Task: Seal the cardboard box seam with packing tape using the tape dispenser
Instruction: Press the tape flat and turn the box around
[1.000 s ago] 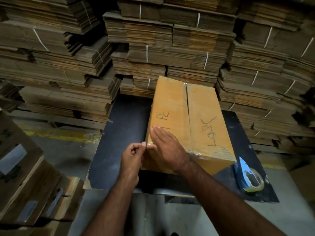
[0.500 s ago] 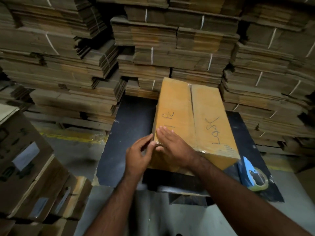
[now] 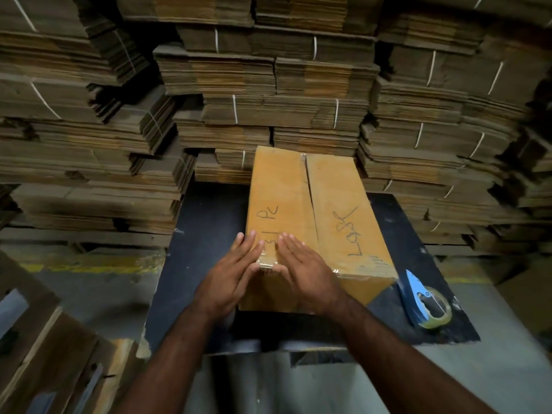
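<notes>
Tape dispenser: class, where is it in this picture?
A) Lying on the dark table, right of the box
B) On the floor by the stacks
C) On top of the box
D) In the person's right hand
A: the blue tape dispenser lies on the dark table right of the box, while the left hand and right hand press flat on the box's near corner.

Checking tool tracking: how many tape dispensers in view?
1. The tape dispenser lies on the black table, right of the box at its near corner, in neither hand. Others may be hidden behind the box.
</notes>
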Tool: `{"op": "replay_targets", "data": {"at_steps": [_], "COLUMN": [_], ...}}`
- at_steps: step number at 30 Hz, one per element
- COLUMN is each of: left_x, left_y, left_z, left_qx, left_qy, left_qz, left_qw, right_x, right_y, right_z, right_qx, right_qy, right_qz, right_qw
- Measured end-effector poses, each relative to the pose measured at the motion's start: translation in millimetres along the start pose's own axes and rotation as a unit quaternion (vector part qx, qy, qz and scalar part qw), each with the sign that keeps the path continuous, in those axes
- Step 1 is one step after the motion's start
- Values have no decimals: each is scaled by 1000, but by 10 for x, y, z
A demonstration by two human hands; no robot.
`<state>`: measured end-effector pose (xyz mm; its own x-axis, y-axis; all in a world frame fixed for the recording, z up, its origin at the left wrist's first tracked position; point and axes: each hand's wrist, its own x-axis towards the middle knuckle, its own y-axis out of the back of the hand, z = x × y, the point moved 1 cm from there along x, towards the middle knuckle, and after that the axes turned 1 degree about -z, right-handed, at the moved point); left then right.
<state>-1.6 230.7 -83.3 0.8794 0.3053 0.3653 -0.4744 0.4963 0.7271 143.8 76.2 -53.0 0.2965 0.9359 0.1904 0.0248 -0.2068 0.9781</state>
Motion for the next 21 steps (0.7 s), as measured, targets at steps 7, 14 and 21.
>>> {"op": "replay_targets", "data": {"at_steps": [7,14,21], "left_x": [78,212,205], "left_y": [40,-189,-231], "left_z": [-172,157,79], "left_qx": [122,158,196], "left_qy": [-48,-64,-170], "left_qz": [-65,-43,-23], "left_qw": [989,984,966], "right_x": [-77,-132,-235], "right_y": [-126,32,-113], "right_z": [56,263,284], "right_qx": [-35,-5,-85], "right_qy": [14,-40,-8], "right_qz": [23,-17,-12], "right_qw": [999,999,996]}}
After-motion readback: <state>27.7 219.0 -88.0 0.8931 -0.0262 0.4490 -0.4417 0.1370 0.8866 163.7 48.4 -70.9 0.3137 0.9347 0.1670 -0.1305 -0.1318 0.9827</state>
